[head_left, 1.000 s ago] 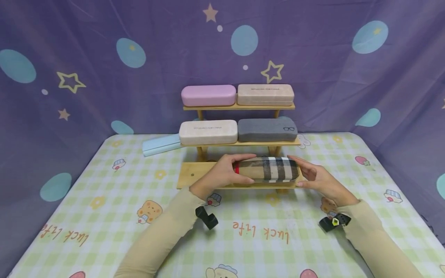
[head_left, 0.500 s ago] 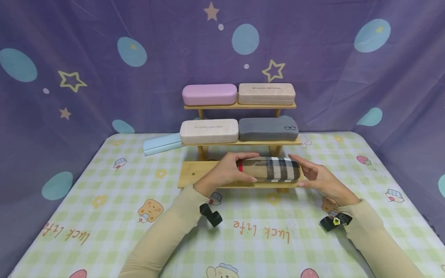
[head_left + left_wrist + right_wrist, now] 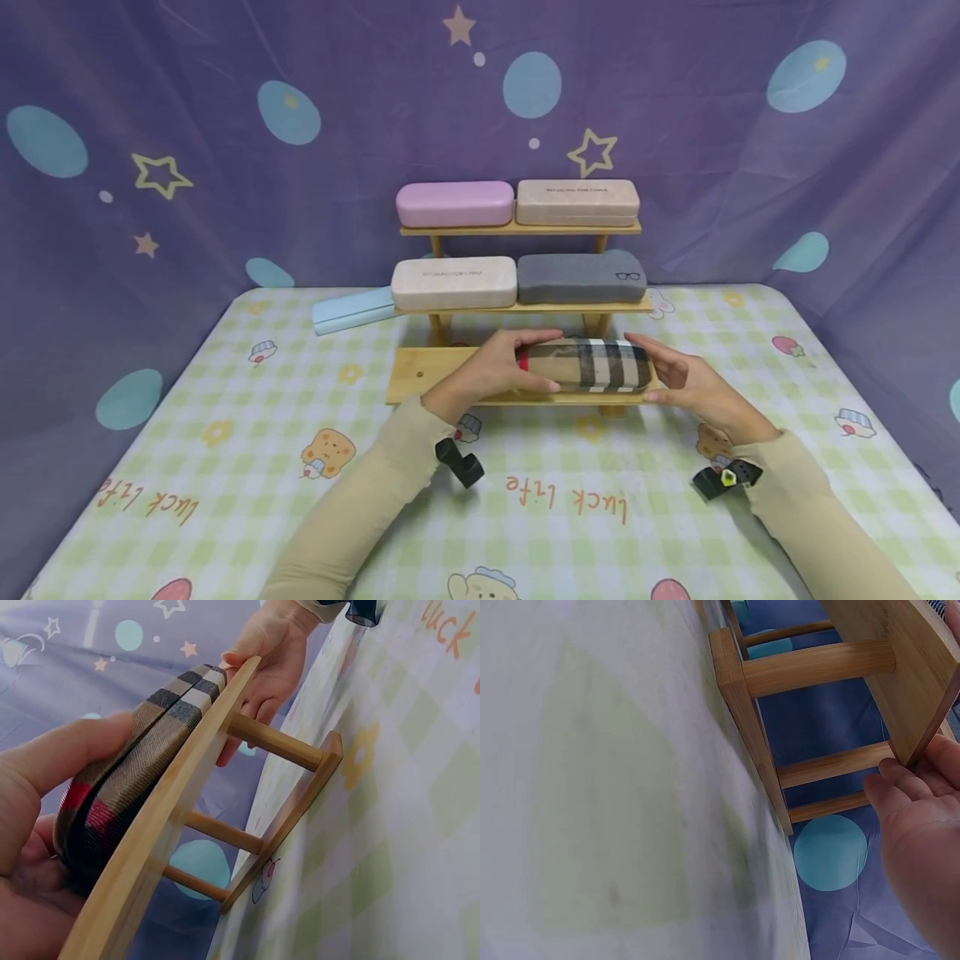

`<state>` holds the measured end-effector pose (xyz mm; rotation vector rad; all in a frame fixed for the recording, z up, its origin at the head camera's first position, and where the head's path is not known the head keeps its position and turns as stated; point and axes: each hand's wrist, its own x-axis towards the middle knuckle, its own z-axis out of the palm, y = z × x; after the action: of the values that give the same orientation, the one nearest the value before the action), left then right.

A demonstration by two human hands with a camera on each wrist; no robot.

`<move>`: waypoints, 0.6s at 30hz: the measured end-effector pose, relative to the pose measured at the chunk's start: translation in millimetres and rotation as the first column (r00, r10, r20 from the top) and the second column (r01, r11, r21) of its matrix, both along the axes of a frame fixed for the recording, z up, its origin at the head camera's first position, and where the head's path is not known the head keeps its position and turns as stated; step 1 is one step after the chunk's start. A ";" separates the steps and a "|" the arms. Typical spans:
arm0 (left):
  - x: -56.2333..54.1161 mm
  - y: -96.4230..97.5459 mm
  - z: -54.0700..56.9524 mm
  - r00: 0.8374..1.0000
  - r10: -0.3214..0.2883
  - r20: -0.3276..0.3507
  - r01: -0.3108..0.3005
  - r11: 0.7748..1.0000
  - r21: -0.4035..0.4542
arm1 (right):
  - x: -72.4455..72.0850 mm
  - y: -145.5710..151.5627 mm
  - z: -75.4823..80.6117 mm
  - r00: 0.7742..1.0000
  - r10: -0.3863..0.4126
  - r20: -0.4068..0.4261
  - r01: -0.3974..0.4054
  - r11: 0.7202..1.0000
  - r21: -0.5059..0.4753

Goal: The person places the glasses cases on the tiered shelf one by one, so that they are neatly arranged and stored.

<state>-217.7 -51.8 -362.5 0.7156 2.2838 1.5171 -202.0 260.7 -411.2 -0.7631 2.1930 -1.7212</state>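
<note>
A plaid glasses case [image 3: 585,365] in tan, black, white and red lies lengthwise on the right part of the lowest wooden shelf [image 3: 431,373]. At its left end, my left hand [image 3: 495,367] grips it, thumb in front and fingers behind. My right hand [image 3: 701,387] brackets the right end with thumb and index finger, beside the shelf's corner. In the left wrist view, the case [image 3: 150,750] rests along the board [image 3: 172,795]. Below the board's edge in the right wrist view show several fingers of my right hand [image 3: 919,817]; the case is mostly out of sight there.
Above, the middle tier holds a cream case [image 3: 453,283] and a grey case [image 3: 581,279]. A pink case [image 3: 454,205] and a beige case [image 3: 577,202] fill the top tier. A light-blue case [image 3: 352,312] lies on the checked tablecloth [image 3: 247,433], left of the stand.
My left hand and the plaid case have shifted slightly to the right along the shelf. My right hand stays at the right end. The whole head view has drifted a little.
</note>
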 end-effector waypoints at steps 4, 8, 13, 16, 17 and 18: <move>1.2 0.8 -0.1 1.000 -0.001 -0.007 0.001 1.000 0.028 | 0.3 0.1 -0.2 1.000 0.001 0.014 -0.001 1.000 -0.002; 3.1 -1.2 -0.9 0.999 0.006 -0.044 -0.004 0.999 0.033 | 1.2 0.0 0.4 1.000 0.009 0.027 -0.008 1.000 -0.011; 6.9 -11.9 -0.3 0.996 0.005 -0.094 -0.001 0.999 0.051 | 1.4 0.1 0.6 1.000 0.011 0.020 -0.011 1.000 -0.012; 9.4 -24.2 3.5 0.993 -0.010 -0.121 0.020 0.997 0.079 | 1.4 0.2 1.0 1.000 0.009 0.020 -0.008 1.000 -0.007; 10.4 -29.1 5.5 0.991 -0.017 -0.131 0.028 0.996 0.084 | 1.5 0.2 0.9 1.000 0.005 0.022 -0.005 1.000 -0.003; 11.3 -34.2 7.7 0.990 -0.023 -0.140 0.035 0.996 0.085 | 1.5 0.4 1.3 1.000 0.008 0.022 -0.008 1.000 -0.002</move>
<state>-206.4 -86.0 -354.9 0.9013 2.3064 1.6093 -200.5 261.1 -409.9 -0.7482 2.1713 -1.7195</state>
